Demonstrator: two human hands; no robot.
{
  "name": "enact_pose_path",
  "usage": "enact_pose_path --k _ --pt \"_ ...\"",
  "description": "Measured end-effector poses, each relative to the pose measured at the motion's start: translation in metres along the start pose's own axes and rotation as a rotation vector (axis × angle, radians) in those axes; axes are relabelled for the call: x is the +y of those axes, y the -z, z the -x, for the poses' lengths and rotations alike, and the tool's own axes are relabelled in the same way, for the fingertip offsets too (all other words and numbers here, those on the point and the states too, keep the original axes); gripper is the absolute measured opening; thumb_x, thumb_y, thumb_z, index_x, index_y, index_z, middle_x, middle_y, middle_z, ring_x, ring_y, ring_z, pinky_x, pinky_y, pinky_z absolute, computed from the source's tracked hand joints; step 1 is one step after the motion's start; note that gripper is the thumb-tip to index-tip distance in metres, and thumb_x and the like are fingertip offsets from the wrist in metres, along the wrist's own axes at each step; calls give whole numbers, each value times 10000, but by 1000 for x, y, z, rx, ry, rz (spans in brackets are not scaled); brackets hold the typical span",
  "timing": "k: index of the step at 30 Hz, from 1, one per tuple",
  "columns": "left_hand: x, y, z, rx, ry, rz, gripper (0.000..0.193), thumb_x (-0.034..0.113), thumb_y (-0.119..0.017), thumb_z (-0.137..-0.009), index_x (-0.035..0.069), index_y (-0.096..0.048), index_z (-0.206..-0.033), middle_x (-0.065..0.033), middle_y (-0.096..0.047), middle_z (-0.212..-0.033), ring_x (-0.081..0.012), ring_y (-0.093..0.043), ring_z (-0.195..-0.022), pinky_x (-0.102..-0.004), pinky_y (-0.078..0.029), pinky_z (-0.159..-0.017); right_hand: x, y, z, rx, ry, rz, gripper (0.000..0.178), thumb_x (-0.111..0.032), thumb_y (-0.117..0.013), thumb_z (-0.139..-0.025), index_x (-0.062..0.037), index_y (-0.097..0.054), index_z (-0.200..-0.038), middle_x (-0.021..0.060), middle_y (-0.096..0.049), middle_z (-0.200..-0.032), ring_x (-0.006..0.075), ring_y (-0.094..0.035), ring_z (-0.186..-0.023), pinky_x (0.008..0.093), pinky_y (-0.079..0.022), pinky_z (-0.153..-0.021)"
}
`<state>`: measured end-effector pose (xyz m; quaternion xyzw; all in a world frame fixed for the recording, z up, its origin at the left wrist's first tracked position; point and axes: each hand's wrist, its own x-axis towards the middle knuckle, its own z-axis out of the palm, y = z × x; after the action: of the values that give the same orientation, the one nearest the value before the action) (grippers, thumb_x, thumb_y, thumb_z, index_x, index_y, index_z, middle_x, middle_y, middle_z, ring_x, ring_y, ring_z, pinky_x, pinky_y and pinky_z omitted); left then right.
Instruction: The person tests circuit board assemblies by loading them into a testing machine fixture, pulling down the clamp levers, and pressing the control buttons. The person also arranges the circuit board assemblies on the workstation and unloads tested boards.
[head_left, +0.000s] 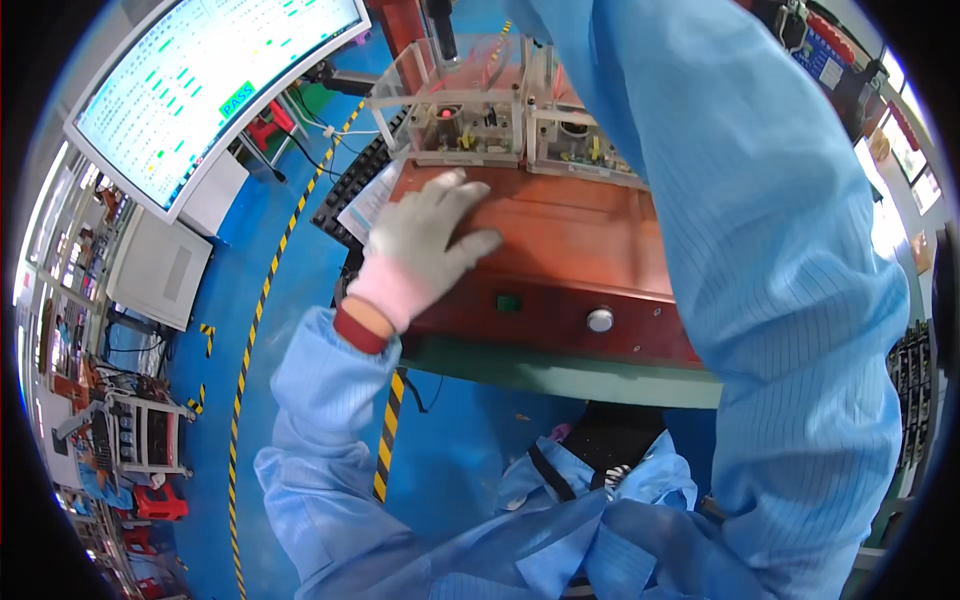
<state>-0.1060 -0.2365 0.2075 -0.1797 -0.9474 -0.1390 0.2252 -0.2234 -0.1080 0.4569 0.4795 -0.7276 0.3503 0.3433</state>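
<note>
My left hand [425, 235], in a white knit glove with a pink cuff, is over the left part of a reddish-brown fixture box [560, 230]. Its fingers are spread and hold nothing. Just beyond the fingertips stands a clear acrylic test fixture [450, 125] with small parts and a red light inside. A second acrylic fixture [580, 140] sits to its right, partly covered by my right sleeve [760, 200]. That arm reaches up past the top edge, so my right hand is out of the picture.
A green button [508, 302] and a silver round button [600, 320] are on the box's front. At upper left are a lit monitor [210, 90] and a black keyboard [350, 190]. The green table edge [560, 372] runs before me; yellow-black tape [262, 300] marks the blue floor.
</note>
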Motion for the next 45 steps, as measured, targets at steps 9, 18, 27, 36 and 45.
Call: enact_pose_path --k 9,18,27,36,45 --pt "-14 -16 -39 -83 4 -136 501 418 -661 -921 108 -637 -1314 -131 -587 -1394 -369 -666 -1043 -428 -536 -897 46 5 -23 87 -318 504 465 -361 -410 -1009 -8 -613 -1233 251 -626 -1261 453 -603 -1115 492 -499 -939" --pt "50 21 32 -164 93 -118 469 375 -670 -899 98 -652 -1277 -123 -593 -1386 -358 -685 -946 -427 -550 -831 -35 -61 162 -484 -199 441 440 -496 -550 -970 -92 -706 -1043 87 -723 -878 279 -690 -758 407 -570 -714" --pt "116 14 65 40 -93 158 433 276 -704 -855 95 -678 -1247 -137 -655 -1291 -312 -654 -1008 -378 -503 -855 -18 -59 183 -882 -248 178 482 -482 -575 -860 -73 -687 -1089 128 -752 -1000 342 -704 -863 457 -569 -790" --pt "139 -54 148 -178 -119 686 269 232 -661 -923 47 -729 -1106 -153 -656 -1274 -290 -639 -1053 -346 -485 -902 -100 276 352 -572 -951 154 564 -494 -617 -944 -34 -649 -1269 167 -700 -1132 280 -679 -994 387 -565 -859" --pt "184 -90 110 -243 -367 722 264 283 -644 -952 61 -736 -1063 -111 -691 -1204 -262 -653 -999 -336 -491 -865 -214 340 594 -318 -2145 601 641 -534 -622 -875 33 -621 -1173 158 -669 -1020 248 -631 -827 361 -526 -764"
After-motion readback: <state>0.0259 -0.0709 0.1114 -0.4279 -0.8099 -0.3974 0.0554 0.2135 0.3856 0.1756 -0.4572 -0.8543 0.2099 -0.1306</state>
